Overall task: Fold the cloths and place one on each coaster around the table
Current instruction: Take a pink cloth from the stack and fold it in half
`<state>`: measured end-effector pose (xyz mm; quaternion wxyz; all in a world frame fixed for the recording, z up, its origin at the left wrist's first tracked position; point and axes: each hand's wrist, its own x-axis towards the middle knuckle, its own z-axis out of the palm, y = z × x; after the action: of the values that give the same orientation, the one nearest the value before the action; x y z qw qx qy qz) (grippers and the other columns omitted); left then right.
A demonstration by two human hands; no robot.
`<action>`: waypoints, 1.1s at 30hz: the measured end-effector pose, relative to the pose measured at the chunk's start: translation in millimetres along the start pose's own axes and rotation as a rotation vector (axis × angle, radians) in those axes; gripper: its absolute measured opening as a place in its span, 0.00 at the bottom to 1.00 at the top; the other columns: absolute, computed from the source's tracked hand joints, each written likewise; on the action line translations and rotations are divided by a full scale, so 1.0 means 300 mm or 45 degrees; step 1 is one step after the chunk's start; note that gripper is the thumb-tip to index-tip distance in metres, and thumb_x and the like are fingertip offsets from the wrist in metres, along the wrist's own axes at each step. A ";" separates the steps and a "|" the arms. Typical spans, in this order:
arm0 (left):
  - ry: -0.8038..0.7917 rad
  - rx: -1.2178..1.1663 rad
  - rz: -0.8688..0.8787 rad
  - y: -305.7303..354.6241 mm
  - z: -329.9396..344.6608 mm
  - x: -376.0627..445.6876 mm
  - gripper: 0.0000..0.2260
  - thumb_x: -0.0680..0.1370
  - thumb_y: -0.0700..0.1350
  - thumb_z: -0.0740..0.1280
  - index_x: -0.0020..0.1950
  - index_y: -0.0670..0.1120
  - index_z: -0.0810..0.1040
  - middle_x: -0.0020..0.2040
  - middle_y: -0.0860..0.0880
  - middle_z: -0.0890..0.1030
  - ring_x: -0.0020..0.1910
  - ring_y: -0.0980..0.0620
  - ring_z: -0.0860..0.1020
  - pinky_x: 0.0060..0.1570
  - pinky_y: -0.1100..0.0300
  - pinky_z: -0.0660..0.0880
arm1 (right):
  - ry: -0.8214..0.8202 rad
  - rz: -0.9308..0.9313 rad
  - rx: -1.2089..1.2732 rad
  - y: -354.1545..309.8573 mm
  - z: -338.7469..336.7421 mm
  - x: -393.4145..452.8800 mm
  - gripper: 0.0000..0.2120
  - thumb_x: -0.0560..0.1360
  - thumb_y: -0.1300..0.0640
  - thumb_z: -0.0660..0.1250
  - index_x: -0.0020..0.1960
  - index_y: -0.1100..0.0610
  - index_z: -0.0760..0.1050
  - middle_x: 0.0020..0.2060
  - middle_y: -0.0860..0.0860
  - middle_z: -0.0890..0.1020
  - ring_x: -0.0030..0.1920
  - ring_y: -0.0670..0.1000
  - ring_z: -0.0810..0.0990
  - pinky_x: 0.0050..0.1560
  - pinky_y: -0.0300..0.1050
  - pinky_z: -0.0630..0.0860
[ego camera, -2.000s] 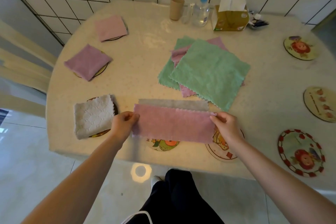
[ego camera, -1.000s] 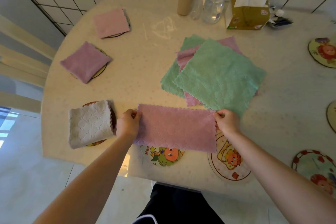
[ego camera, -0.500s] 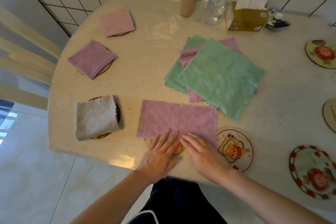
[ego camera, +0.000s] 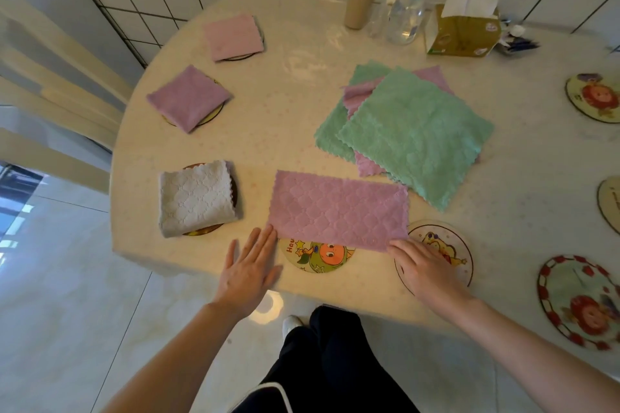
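- Two hands flat, fingers spread, gripping nothing: left hand (ego camera: pixel 250 270), right hand (ego camera: pixel 424 266) at pink cloth (ego camera: pixel 339 209) near corners.
- Cloth probably soft, light, floppy; pinch corners for second fold.

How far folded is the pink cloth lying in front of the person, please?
Folded once: the pink cloth lies as a flat half-width rectangle, wider than the quartered white cloth.

Black trousers (ego camera: pixel 330 365), white stripe, bare forearms.
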<state>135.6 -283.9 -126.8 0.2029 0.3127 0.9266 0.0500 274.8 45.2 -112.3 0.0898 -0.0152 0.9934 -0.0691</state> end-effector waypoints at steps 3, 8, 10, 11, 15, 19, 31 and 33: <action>0.065 -0.014 -0.038 0.030 -0.009 0.004 0.31 0.78 0.62 0.43 0.79 0.49 0.48 0.78 0.53 0.47 0.77 0.47 0.44 0.73 0.46 0.44 | 0.064 0.044 -0.025 -0.013 -0.006 0.038 0.23 0.62 0.68 0.75 0.55 0.59 0.74 0.52 0.52 0.76 0.52 0.55 0.75 0.48 0.48 0.78; 0.120 -0.039 -0.140 0.147 -0.056 0.040 0.27 0.80 0.51 0.58 0.78 0.47 0.55 0.79 0.48 0.52 0.78 0.46 0.45 0.74 0.46 0.44 | 0.020 0.027 -0.193 -0.025 -0.034 0.099 0.20 0.60 0.69 0.72 0.49 0.57 0.74 0.47 0.52 0.76 0.46 0.55 0.73 0.46 0.48 0.74; 0.154 -0.045 0.010 0.205 -0.070 0.055 0.28 0.79 0.49 0.60 0.77 0.47 0.56 0.78 0.48 0.56 0.78 0.47 0.48 0.74 0.49 0.48 | 0.034 0.001 -0.217 -0.020 -0.051 0.116 0.19 0.58 0.69 0.73 0.46 0.57 0.75 0.45 0.52 0.77 0.45 0.56 0.74 0.47 0.50 0.74; 0.153 -0.051 0.104 0.240 -0.073 0.066 0.29 0.79 0.48 0.61 0.78 0.48 0.55 0.78 0.49 0.56 0.78 0.48 0.49 0.75 0.50 0.50 | 0.068 -0.025 -0.207 -0.018 -0.061 0.124 0.17 0.59 0.68 0.73 0.44 0.57 0.74 0.44 0.51 0.77 0.44 0.56 0.75 0.46 0.51 0.74; 0.130 -0.087 0.259 0.403 -0.042 0.125 0.32 0.75 0.45 0.64 0.78 0.49 0.55 0.77 0.49 0.58 0.77 0.46 0.55 0.73 0.50 0.54 | 0.263 -0.180 -0.090 -0.019 -0.139 0.130 0.02 0.69 0.60 0.63 0.41 0.56 0.73 0.38 0.51 0.75 0.38 0.55 0.74 0.41 0.49 0.70; 0.115 -0.161 0.122 0.521 0.010 0.167 0.30 0.75 0.52 0.65 0.75 0.50 0.63 0.74 0.49 0.67 0.73 0.44 0.65 0.67 0.44 0.67 | 0.285 -0.357 0.064 -0.032 -0.172 0.089 0.07 0.73 0.58 0.59 0.43 0.55 0.76 0.38 0.50 0.76 0.38 0.53 0.75 0.39 0.48 0.73; 0.158 -0.433 0.234 0.445 0.042 0.043 0.24 0.81 0.61 0.44 0.74 0.56 0.64 0.74 0.57 0.63 0.76 0.55 0.56 0.75 0.52 0.52 | -0.116 -0.413 0.148 0.218 -0.125 0.118 0.38 0.67 0.70 0.68 0.73 0.52 0.59 0.67 0.54 0.68 0.64 0.56 0.70 0.59 0.51 0.75; 0.190 -0.429 0.248 0.424 0.046 0.001 0.21 0.83 0.57 0.47 0.74 0.56 0.64 0.74 0.57 0.64 0.76 0.56 0.56 0.75 0.52 0.52 | -0.236 -0.465 0.046 0.221 -0.101 0.142 0.42 0.69 0.70 0.65 0.76 0.50 0.50 0.74 0.55 0.59 0.73 0.57 0.59 0.69 0.52 0.64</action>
<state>212.2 -182.4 -111.7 0.1774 0.3581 0.8829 0.2465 226.3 113.1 -99.7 0.1671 -0.1997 0.9603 -0.1005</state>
